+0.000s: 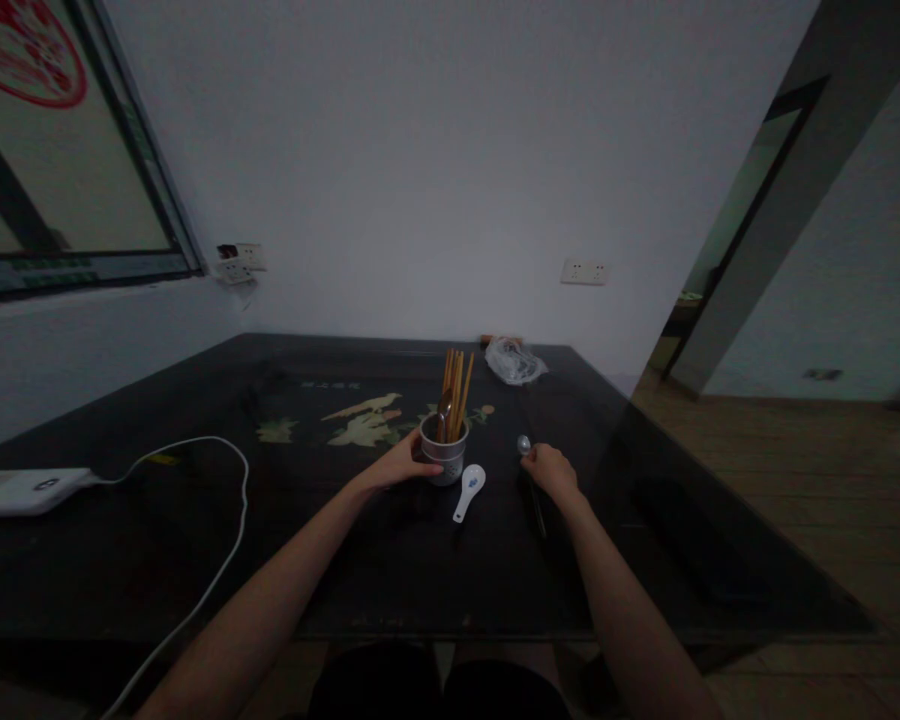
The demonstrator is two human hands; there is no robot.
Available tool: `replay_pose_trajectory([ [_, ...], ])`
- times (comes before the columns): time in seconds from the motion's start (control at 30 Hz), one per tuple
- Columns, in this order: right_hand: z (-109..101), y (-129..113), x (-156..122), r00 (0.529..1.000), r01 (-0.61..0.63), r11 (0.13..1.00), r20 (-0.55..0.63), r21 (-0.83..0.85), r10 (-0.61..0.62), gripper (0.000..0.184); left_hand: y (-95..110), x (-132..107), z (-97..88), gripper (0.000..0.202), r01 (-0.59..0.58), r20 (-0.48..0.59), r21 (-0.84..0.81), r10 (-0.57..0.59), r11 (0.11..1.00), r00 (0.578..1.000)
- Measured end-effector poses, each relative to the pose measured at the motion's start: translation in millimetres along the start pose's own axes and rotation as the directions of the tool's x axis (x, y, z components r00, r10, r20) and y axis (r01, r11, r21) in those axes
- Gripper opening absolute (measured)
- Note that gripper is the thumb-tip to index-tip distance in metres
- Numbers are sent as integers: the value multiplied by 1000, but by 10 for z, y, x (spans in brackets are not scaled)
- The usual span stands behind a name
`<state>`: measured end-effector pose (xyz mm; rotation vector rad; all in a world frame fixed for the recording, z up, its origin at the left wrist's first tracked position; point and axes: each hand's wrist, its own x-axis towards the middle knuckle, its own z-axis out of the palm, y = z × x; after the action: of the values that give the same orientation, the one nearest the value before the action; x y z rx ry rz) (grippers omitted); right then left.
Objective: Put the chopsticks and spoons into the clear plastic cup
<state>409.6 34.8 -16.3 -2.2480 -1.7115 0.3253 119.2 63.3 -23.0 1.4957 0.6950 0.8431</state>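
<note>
My left hand (405, 462) is closed around the left side of a metal cup (444, 468) standing upright on the dark table. Several wooden chopsticks (461, 390) and a metal spoon (443, 412) stick up out of that cup. Just in front of it and slightly right, a white soup spoon (469, 490) with a blue mark in its bowl lies on the table. To the right, my right hand (551, 470) has its fingers pinched on a metal spoon (523, 444), whose shiny bowl shows beyond the fingertips. The grip partly hides its handle.
A crumpled clear plastic bag (514, 362) lies at the table's back edge. On the left, a white device (30, 492) trails a white cable (245, 480) across the tabletop. A dark flat object (690, 535) rests at the right. The wall (420, 200) borders the table's back.
</note>
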Motion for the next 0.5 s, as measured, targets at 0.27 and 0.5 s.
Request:
replay_pose_trajectory([
  [0.27,-104,-88,-3,977,206,639,-122,741,-173,26,-45,7,7,90,-19,13,35,19,999,1000],
  [0.5,-357,-315,-176,976,195,265,-161,944,-146,40,-106,11,19,92,-21,-26,101,24,995,999],
])
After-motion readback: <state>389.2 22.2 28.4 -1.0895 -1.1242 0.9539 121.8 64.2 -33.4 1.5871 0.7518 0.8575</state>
